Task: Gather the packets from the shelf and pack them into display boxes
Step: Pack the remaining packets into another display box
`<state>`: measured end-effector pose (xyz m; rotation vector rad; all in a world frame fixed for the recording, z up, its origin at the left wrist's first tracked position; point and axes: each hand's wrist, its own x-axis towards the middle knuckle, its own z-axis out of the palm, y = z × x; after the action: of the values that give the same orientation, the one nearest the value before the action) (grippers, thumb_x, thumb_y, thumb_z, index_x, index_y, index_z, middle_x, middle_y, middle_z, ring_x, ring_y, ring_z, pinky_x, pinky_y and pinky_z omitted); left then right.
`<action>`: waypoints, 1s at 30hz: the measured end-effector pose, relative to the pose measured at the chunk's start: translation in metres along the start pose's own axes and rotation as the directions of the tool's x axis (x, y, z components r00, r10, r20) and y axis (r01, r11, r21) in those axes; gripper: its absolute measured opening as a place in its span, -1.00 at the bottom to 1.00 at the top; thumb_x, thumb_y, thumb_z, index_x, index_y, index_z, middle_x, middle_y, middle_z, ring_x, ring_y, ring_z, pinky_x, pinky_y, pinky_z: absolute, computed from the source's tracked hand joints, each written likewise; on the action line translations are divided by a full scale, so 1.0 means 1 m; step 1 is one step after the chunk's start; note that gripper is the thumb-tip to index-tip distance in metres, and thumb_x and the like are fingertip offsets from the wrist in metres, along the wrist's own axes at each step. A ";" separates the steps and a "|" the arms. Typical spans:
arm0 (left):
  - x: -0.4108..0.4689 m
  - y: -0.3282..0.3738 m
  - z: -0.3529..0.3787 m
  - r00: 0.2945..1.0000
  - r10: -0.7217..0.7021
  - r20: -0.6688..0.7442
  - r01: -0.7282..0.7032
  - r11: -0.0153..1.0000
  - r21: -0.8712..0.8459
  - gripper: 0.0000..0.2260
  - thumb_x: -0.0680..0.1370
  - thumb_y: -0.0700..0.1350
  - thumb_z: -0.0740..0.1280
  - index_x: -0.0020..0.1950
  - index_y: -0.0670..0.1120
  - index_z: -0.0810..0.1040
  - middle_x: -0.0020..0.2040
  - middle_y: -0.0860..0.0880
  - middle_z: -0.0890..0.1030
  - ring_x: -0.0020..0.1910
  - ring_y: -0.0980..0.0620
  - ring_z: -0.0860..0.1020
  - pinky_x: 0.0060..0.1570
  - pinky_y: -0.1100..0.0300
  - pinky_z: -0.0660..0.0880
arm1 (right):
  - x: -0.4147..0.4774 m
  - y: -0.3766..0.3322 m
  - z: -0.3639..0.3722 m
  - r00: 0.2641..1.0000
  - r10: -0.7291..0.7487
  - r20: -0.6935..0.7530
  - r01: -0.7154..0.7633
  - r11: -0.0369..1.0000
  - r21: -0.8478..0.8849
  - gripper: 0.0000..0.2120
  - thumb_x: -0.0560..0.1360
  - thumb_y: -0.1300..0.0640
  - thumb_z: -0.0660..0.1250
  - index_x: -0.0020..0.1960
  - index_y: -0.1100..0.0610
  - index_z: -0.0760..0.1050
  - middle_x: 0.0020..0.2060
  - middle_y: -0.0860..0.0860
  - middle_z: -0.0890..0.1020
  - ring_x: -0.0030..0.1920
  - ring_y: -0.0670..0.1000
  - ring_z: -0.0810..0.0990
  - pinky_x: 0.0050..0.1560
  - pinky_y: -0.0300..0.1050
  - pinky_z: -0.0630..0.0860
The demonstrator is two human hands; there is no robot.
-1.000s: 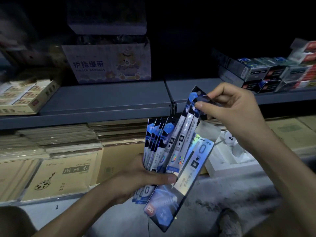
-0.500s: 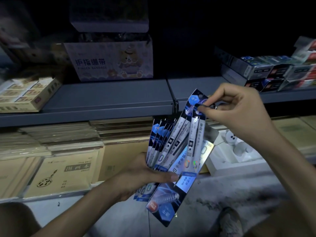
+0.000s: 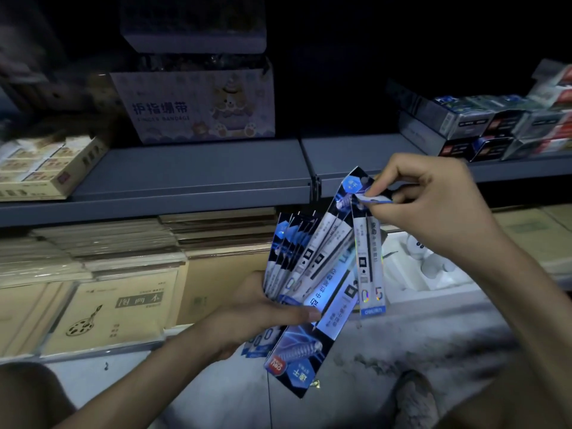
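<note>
packets [image 3: 312, 261], slim blue-and-white card strips, fanned in my grip; none boxed yet

my left hand [image 3: 263, 308] holds the fan low in front of me, below the grey metal shelf [image 3: 192, 181], thumb pressed across the fronts and fingers curled behind. under the fan sits a larger dark-blue printed card [image 3: 297, 363]; i cannot tell whether it is a flattened display box or just a bigger packet.

my right hand [image 3: 433, 199] pinches the top of one narrow white-and-blue packet [image 3: 370, 274] between thumb and fingertips. it hangs almost upright at the right edge of the fan, its lower end touching or just beside the others.

as i judge it, the gathering is well on: a good handful is already off the shelf, and the stretch of shelf right in front of me shows none of these strips left. the packing has not begun. i see no open display box with these packets in it. the pale cardboard bandage box with a bear print [image 3: 198, 109] and the stacked grey and dark small cartons [image 3: 495, 128] on the shelf look like other stock. what is left, i think, is squaring the fan into one stack and loading it into a box.
</note>
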<state>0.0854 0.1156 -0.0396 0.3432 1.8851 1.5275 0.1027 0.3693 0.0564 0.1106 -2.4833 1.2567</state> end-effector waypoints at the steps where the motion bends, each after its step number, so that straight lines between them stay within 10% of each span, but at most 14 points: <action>1: 0.001 0.000 0.000 1.000 0.005 -0.009 -0.005 1.000 0.010 -0.69 0.43 -0.22 0.59 0.14 -0.09 0.67 0.05 -0.05 0.75 0.06 -0.05 0.72 0.12 0.05 0.65 | -0.001 -0.001 -0.001 1.000 0.006 -0.001 -0.006 1.000 -0.004 -0.77 0.39 0.39 0.55 -0.24 0.09 0.62 -0.38 -0.19 0.62 -0.50 -0.07 0.43 -0.49 -0.33 0.31; 13: 0.001 -0.005 0.002 0.996 -0.028 -0.083 0.034 0.997 0.068 -0.74 0.44 -0.18 0.60 0.05 0.00 0.64 -0.08 0.12 0.76 -0.11 0.12 0.73 -0.22 0.31 0.61 | -0.006 -0.007 0.009 0.991 -0.068 0.111 0.068 0.998 0.009 -0.75 0.41 0.38 0.55 -0.24 0.07 0.62 -0.37 -0.12 0.66 -0.51 -0.05 0.37 -0.44 -0.29 0.28; 30: 0.000 -0.010 0.008 0.999 -0.028 -0.022 0.025 0.993 -0.116 -0.64 0.51 -0.16 0.52 0.29 -0.04 0.60 0.15 0.00 0.73 0.15 -0.02 0.69 0.29 -0.04 0.57 | 0.006 0.005 0.016 0.997 0.069 0.045 -0.074 0.991 0.114 -0.83 0.43 0.25 0.59 -0.19 0.10 0.61 -0.27 -0.05 0.73 -0.29 -0.13 0.64 -0.17 -0.09 0.58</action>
<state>0.0932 0.1190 -0.0497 0.2482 1.8024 1.6211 0.0913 0.3599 0.0458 0.0770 -2.4675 1.4425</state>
